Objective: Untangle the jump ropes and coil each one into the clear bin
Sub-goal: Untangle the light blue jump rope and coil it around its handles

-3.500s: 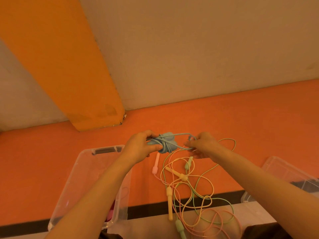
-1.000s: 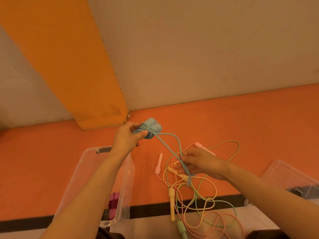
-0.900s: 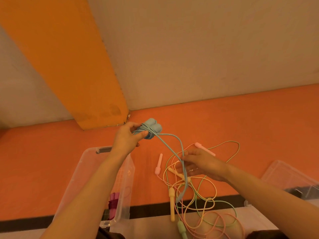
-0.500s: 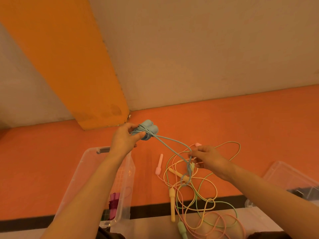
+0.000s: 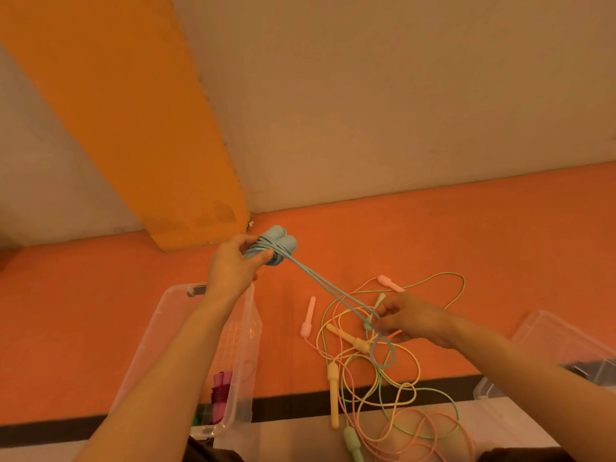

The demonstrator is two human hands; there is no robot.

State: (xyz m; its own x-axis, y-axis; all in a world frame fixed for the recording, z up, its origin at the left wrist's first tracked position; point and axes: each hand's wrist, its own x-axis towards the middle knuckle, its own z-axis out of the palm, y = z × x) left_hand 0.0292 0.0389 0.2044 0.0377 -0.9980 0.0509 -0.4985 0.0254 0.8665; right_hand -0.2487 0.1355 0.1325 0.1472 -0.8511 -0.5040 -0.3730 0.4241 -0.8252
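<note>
I see a clear glossy plastic bin [image 5: 245, 331], smooth rubbery pastel ropes [image 5: 393, 391], and a matt orange floor [image 5: 466, 235].

A pale blue jump rope [image 5: 278, 246] is mostly wound around its two paired handles, with a doubled strand stretching taut toward 4 o'clock and ending in a small hanging loop. At 5 o'clock from it, thin pink, yellow and green jump ropes [image 5: 383, 388] lie tangled in loose loops on the orange floor. The clear plastic bin [image 5: 248, 328], at 7 o'clock, holds a coiled magenta jump rope [image 5: 220, 391].

No text, label, brand, number or sign can be read on the ropes, the bins, the floor or the wall.
</note>
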